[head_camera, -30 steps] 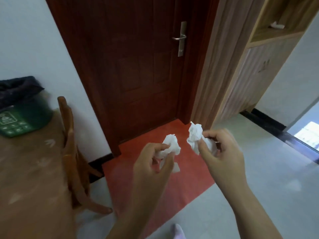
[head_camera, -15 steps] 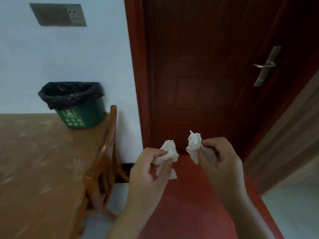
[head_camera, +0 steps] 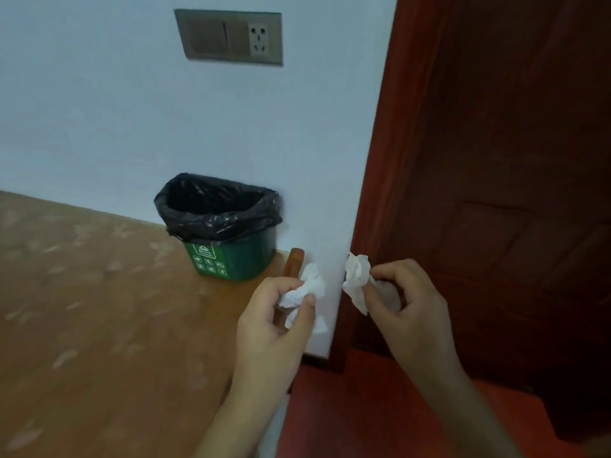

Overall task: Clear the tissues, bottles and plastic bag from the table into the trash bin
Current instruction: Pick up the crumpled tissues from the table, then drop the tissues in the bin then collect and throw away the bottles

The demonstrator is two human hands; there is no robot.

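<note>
Each of the hands pinches a crumpled tissue: the left hand (head_camera: 276, 312) grips one wad (head_camera: 305, 287), the right hand (head_camera: 405, 300) another (head_camera: 357, 276), both held in the air off the bench's right edge. The trash bin (head_camera: 231, 256), lined with a black bag (head_camera: 215, 206), stands at the far right corner of the bench (head_camera: 99, 309) against the wall. It lies ahead and to the left of both hands, open mouth upward, with the left hand nearer, so that tissue likely drops first.

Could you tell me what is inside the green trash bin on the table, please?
The green trash bin is lined with a black bag folded over its rim. The visible upper inside shows only dark liner; the bottom is hidden by the rim and shadow.
</note>
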